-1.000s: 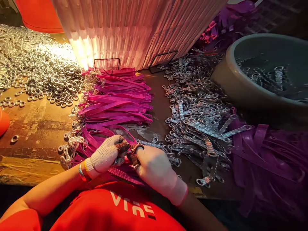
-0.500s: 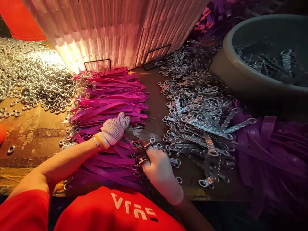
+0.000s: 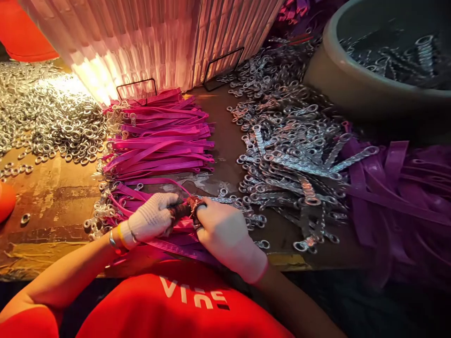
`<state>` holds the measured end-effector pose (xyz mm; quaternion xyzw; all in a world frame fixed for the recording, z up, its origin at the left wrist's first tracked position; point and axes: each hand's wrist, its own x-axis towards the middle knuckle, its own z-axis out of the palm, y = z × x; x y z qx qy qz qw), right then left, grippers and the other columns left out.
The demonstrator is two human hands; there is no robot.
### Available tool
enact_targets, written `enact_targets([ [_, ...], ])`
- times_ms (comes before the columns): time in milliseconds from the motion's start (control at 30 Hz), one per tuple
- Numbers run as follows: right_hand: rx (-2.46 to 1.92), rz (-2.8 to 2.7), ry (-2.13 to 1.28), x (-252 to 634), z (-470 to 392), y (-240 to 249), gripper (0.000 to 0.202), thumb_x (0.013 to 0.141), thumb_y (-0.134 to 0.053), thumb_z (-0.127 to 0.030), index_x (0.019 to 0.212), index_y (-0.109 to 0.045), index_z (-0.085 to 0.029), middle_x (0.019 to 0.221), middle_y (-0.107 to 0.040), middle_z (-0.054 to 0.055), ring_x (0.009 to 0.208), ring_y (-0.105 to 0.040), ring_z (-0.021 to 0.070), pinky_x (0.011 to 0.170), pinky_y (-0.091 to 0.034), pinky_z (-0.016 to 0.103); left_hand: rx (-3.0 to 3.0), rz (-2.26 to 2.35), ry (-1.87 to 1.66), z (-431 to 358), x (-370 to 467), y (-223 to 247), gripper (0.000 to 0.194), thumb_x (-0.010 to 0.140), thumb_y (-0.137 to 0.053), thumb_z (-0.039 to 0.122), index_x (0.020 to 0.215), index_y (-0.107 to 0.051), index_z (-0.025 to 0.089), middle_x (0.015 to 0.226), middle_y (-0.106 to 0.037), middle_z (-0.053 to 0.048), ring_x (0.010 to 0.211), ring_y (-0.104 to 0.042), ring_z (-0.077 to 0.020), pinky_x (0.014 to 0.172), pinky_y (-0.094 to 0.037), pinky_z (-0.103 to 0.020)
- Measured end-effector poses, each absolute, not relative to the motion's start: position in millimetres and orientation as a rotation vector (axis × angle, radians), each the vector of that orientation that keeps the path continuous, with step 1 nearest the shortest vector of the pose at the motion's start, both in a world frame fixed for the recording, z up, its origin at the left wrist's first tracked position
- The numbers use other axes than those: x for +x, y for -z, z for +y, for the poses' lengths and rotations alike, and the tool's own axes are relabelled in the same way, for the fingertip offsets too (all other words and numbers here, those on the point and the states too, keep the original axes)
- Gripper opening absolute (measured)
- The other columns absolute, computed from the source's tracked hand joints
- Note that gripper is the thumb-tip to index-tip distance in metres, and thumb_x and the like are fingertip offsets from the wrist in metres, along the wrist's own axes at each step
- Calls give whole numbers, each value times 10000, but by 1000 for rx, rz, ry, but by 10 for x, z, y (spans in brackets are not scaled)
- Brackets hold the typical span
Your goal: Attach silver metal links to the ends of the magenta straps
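My left hand [image 3: 152, 218], in a white dotted glove, is closed round the left end of a dark tool [image 3: 180, 211]. Closed on the tool's right side is my right hand [image 3: 225, 230], in a pale glove, with a reddish-brown wrapped part at its fingers. A thin magenta strap [image 3: 151, 181] runs from the left to where the hands meet. More magenta straps [image 3: 162, 145] with rings at their left ends lie in rows beyond and below the hands. The tool's exact shape is hidden by the fingers.
Silver rings [image 3: 75, 126] are heaped at the left. Twisted metal pieces [image 3: 285, 159] pile up at the right, beside dark purple straps [image 3: 401, 188]. A large grey tub [image 3: 331, 61] stands at the back right. A ribbed translucent panel [image 3: 148, 42] rises behind the strap rows.
My left hand has come down from the strap row to the dark tool. My right hand has shifted slightly left and up, and the two hands now meet. The view has shifted a little.
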<state>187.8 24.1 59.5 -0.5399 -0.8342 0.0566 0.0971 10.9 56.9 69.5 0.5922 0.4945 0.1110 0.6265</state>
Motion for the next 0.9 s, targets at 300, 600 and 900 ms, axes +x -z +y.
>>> enact_targets([
  [300, -1644, -2505, -274, 2004, 73, -605, 251, 687, -478, -28, 792, -657, -169, 814, -691, 88, 684, -566, 185, 638, -350, 290, 1132, 1015, -273, 417, 120, -491, 413, 880, -540, 555, 765, -548, 158, 482, -489, 38, 380, -392, -80, 384, -272, -194],
  [600, -1441, -2552, -243, 1988, -54, -368, 235, 639, -457, -40, 719, -638, -166, 650, -620, 64, 600, -494, 179, 586, -296, 311, 1369, 1026, -253, 342, 113, -400, 338, 914, -511, 412, 680, -508, 167, 515, -508, 20, 433, -433, -84, 423, -292, -193],
  [900, -1656, -2432, -295, 2217, -47, -490, 70, 837, -627, -211, 830, -687, -175, 913, -684, 104, 836, -602, 218, 717, -422, 312, 1361, 1056, -380, 344, 85, -475, 339, 891, -558, 363, 1143, -668, 166, 717, -632, -8, 512, -476, -90, 485, -384, -200],
])
